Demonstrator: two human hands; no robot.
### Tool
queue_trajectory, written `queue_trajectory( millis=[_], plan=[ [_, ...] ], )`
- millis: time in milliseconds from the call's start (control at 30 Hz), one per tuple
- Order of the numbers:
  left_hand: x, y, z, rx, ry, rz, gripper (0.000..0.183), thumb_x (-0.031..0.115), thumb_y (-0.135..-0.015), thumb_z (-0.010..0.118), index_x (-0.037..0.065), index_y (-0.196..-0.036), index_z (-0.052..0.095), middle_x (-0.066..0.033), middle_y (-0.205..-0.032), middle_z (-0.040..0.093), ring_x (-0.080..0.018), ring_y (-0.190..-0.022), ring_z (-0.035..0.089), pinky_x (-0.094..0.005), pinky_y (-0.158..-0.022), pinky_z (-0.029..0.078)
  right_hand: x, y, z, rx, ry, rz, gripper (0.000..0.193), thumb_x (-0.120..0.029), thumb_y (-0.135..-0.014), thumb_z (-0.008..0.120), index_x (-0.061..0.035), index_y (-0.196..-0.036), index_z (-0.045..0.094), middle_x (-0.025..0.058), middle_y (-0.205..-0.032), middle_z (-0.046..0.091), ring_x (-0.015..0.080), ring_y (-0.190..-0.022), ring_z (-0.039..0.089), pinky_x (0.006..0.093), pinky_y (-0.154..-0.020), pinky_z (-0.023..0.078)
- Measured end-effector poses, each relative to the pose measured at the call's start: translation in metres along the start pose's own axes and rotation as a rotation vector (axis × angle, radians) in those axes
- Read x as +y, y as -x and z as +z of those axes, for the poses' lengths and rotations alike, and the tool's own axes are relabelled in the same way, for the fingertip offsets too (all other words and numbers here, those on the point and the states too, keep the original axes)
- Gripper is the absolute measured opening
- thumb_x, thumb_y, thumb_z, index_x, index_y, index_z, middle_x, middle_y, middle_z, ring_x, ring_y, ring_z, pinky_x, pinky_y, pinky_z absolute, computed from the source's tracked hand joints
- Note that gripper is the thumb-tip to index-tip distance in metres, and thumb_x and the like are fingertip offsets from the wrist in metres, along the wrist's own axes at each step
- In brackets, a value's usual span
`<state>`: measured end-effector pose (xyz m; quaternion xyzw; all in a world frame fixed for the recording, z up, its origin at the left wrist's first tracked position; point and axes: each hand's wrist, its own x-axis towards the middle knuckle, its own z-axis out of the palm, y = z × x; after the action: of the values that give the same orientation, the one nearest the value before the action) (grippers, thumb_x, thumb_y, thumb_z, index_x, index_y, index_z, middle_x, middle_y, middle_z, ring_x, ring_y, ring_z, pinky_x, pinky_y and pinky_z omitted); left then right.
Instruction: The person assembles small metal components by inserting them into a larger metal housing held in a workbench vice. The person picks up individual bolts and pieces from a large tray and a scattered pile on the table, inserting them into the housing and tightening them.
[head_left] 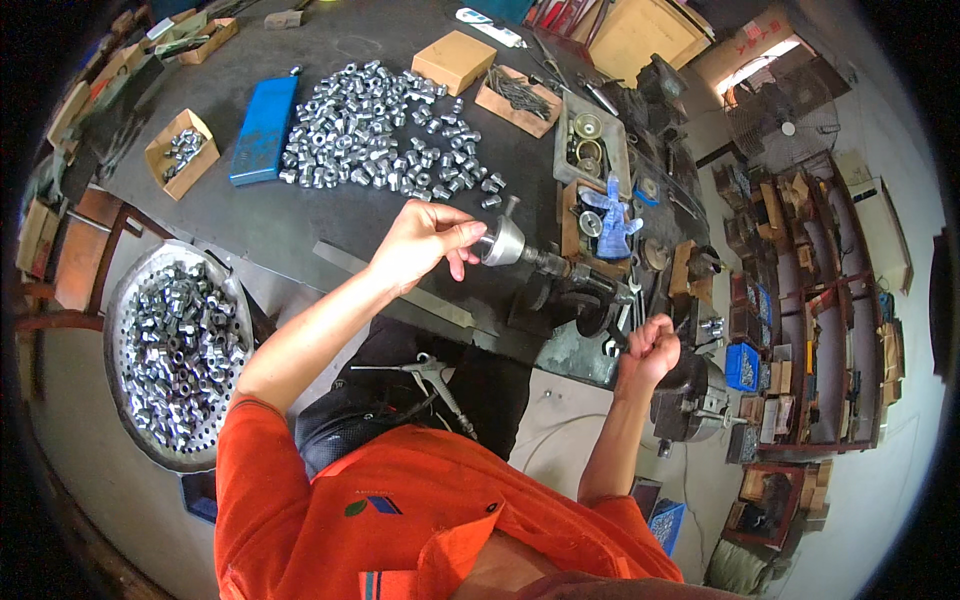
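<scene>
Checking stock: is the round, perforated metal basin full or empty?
Largely full: small silvery metal fittings are heaped across most of the basin.

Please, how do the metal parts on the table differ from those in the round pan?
The table parts lie loose on the dark table; the pan parts sit inside a perforated pan. The table parts have scattered stragglers; the pan parts are heaped together. Both are many small, shiny metal pieces.

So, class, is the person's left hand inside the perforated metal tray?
No, the left hand is at the silver cone-shaped part, to the right of the perforated metal tray.
</scene>
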<state>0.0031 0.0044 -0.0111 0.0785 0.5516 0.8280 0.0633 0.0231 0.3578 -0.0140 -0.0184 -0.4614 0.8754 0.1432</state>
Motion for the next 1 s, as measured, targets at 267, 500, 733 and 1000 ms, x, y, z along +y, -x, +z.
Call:
queue_trajectory(
  millis=[267,500,733,1000],
  plan=[
    [-0.001,0.0,-0.001,-0.018,-0.032,0.033,0.02,0.012,-0.081,0.061,-0.007,-0.087,0.061,-0.0117,-0.071,0.061,-0.0118,-0.057,0.056,-0.0224,-0.047,0.048,-0.007,-0.013,0.023,0.035,0.022,-0.026,0.015,-0.011,-0.079,0.036,-0.0019,-0.077,0.048,-0.0014,-0.053,0.032,0.0066,-0.042,0.025,0.0194,-0.035,0.021],
    [0.007,0.001,0.002,0.005,-0.099,0.007,0.021,0.01,-0.081,0.061,-0.01,-0.088,0.06,-0.0103,-0.067,0.059,-0.0127,-0.047,0.056,-0.0227,-0.051,0.048,-0.004,-0.01,0.02,0.037,0.034,-0.035,0.015,-0.01,-0.078,0.036,-0.0013,-0.077,0.048,-0.0019,-0.052,0.03,0.0067,-0.043,0.026,0.0197,-0.035,0.021],
    [0.004,0.001,0.002,0.012,-0.066,0.022,0.024,0.012,-0.081,0.061,-0.009,-0.093,0.059,-0.0121,-0.07,0.061,-0.0125,-0.056,0.057,-0.0223,-0.043,0.047,-0.003,-0.006,0.013,-0.01,0.016,-0.001,0.016,-0.013,-0.08,0.038,-0.0021,-0.079,0.049,-0.0012,-0.053,0.033,0.0068,-0.043,0.026,0.02,-0.036,0.021],
    [0.007,0.005,0.007,0.004,-0.027,-0.012,0.023,0.005,-0.08,0.061,-0.01,-0.096,0.057,-0.0118,-0.076,0.06,-0.0137,-0.054,0.057,-0.0257,-0.055,0.05,-0.008,-0.011,0.014,0.031,-0.007,-0.031,0.015,-0.01,-0.079,0.038,-0.0008,-0.081,0.05,-0.0021,-0.055,0.033,0.0058,-0.043,0.024,0.0192,-0.036,0.019]
  ],
)
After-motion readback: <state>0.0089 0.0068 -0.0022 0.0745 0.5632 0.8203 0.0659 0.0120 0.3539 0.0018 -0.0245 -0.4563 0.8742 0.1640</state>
